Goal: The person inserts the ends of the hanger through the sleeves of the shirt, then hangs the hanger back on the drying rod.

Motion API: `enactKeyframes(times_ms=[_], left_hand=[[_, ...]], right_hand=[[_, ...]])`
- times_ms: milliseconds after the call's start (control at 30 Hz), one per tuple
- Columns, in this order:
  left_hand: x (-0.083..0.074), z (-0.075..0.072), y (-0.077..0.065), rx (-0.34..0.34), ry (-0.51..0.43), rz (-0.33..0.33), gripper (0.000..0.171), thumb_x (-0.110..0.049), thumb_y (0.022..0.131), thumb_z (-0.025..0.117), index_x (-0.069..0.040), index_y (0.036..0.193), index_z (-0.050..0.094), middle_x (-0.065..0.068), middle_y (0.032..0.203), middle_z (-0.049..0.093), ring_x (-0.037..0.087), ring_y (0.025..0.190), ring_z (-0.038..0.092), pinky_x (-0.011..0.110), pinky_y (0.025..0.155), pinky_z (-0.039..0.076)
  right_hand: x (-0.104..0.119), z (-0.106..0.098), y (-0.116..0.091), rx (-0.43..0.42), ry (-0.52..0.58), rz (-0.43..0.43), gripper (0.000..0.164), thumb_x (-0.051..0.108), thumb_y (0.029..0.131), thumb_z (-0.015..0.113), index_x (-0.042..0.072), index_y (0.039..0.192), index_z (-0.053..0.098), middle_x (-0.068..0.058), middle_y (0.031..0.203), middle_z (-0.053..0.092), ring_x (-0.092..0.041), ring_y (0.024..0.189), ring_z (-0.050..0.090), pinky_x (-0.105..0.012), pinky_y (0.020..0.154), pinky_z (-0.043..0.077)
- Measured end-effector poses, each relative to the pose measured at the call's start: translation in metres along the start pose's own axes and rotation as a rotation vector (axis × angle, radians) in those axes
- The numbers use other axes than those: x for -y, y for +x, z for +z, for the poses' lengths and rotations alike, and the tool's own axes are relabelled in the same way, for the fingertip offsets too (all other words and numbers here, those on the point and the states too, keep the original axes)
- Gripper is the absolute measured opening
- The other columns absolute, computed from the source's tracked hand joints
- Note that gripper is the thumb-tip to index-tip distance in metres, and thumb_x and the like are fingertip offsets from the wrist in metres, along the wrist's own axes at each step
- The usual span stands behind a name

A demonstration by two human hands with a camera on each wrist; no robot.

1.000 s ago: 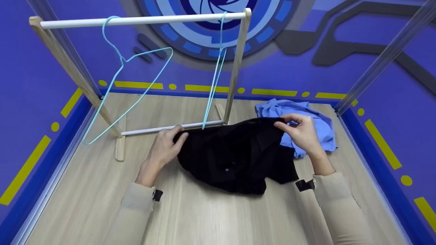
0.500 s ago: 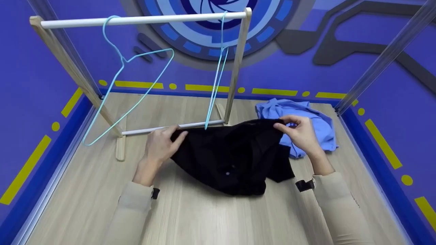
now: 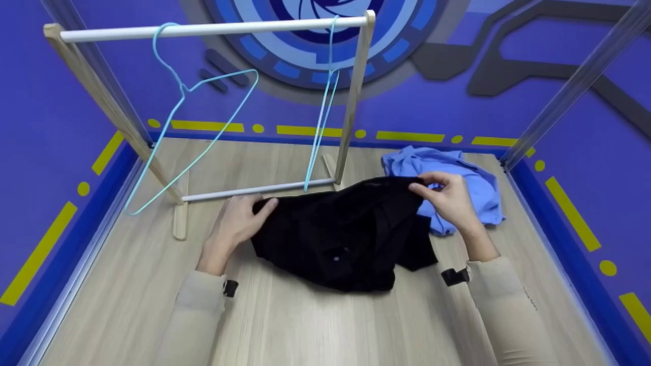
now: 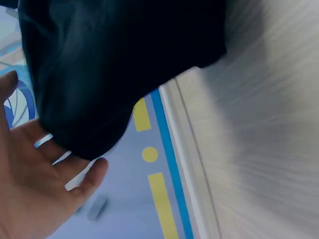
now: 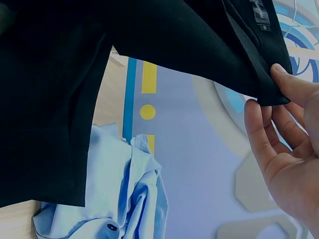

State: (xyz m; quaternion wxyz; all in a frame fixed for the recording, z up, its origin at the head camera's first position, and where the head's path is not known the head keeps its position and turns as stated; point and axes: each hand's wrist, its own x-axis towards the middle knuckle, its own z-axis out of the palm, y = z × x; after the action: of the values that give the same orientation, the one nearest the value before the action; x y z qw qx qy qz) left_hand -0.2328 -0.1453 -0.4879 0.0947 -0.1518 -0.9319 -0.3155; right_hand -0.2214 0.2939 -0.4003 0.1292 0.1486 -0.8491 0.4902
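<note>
Black pants (image 3: 315, 239) with a small button stretch between my two hands over the wooden floor. My left hand (image 3: 236, 223) holds the left end of their upper edge, thumb on the near side and fingers behind the cloth. In the left wrist view, the left hand (image 4: 40, 179) has its fingers partly hidden by the dark fabric (image 4: 109, 64). My right hand (image 3: 450, 201) pinches the right upper corner between thumb and fingers. The right wrist view shows this right hand (image 5: 294, 144) at the waistband corner, near a sewn-in label (image 5: 261, 14).
A wooden rack with a white top rail (image 3: 218, 30) stands at the back left. A turquoise hanger (image 3: 168, 117) hangs on its left side and a second hanger (image 3: 319, 127) on its right. A crumpled blue shirt (image 3: 473, 188) lies behind my right hand. Blue walls enclose the floor.
My left hand has shifted a little left along with the pants' left end, and the pants have spread wider. The right hand has barely moved.
</note>
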Motion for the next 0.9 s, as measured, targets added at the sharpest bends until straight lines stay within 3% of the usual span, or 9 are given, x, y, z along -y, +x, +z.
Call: enactKeyframes(times_ms=[133,267,433,533,633,733,900], left_hand=[[0.01,0.002,-0.004,0.06,-0.019,0.01,0.018,-0.02,0.096,0.059,-0.006,0.09,0.068,0.006,0.078,0.061,0.024,0.069,0.054,0.045,0.071,0.049],[0.015,0.0,-0.006,0.083,-0.025,-0.016,0.011,-0.011,0.089,0.061,-0.004,0.093,0.069,0.007,0.079,0.064,0.023,0.067,0.055,0.044,0.068,0.05],[0.017,-0.003,-0.003,-0.045,-0.092,-0.006,0.005,-0.008,0.091,0.068,-0.005,0.09,0.072,0.004,0.08,0.068,0.022,0.069,0.06,0.041,0.067,0.05],[0.017,-0.004,0.0,-0.128,-0.186,0.018,0.006,-0.007,0.091,0.072,-0.006,0.085,0.071,0.001,0.073,0.065,0.018,0.064,0.056,0.035,0.064,0.046],[0.018,-0.003,0.0,-0.181,-0.306,0.098,0.013,-0.005,0.091,0.074,-0.007,0.08,0.067,-0.004,0.069,0.061,0.015,0.063,0.052,0.032,0.062,0.042],[0.019,-0.002,0.0,-0.194,-0.405,0.239,0.017,-0.001,0.09,0.075,-0.009,0.078,0.066,-0.006,0.072,0.06,0.014,0.063,0.049,0.031,0.061,0.041],[0.017,0.0,0.001,-0.237,-0.499,0.419,0.02,0.006,0.088,0.073,-0.009,0.078,0.064,-0.002,0.069,0.057,0.017,0.056,0.041,0.029,0.054,0.033]], right_hand=[[0.001,-0.002,0.0,-0.009,-0.012,-0.01,0.017,0.001,0.09,0.078,-0.009,0.103,0.076,-0.021,0.09,0.072,-0.02,0.077,0.066,-0.018,0.065,0.053],[0.0,-0.004,0.001,-0.02,-0.014,-0.021,0.015,0.001,0.091,0.077,-0.008,0.102,0.076,-0.02,0.09,0.072,-0.021,0.075,0.064,-0.017,0.061,0.05],[-0.002,-0.007,0.002,-0.047,-0.024,-0.032,0.012,0.0,0.091,0.077,-0.007,0.101,0.077,-0.019,0.088,0.072,-0.014,0.068,0.059,-0.017,0.053,0.043],[-0.003,-0.008,0.002,-0.058,-0.034,-0.046,0.012,0.0,0.091,0.076,-0.007,0.1,0.077,-0.02,0.087,0.072,-0.016,0.065,0.059,-0.017,0.051,0.041],[-0.004,-0.009,0.002,-0.061,-0.033,-0.052,0.012,0.0,0.092,0.076,-0.008,0.101,0.076,-0.021,0.087,0.072,-0.018,0.065,0.06,-0.017,0.053,0.041],[-0.005,-0.009,0.002,-0.065,-0.027,-0.045,0.012,0.0,0.092,0.076,-0.008,0.101,0.076,-0.021,0.087,0.071,-0.017,0.067,0.062,-0.017,0.054,0.043],[-0.007,-0.01,0.001,-0.073,-0.016,-0.037,0.012,-0.001,0.091,0.076,-0.009,0.101,0.076,-0.022,0.086,0.071,-0.02,0.066,0.063,-0.017,0.054,0.045]])
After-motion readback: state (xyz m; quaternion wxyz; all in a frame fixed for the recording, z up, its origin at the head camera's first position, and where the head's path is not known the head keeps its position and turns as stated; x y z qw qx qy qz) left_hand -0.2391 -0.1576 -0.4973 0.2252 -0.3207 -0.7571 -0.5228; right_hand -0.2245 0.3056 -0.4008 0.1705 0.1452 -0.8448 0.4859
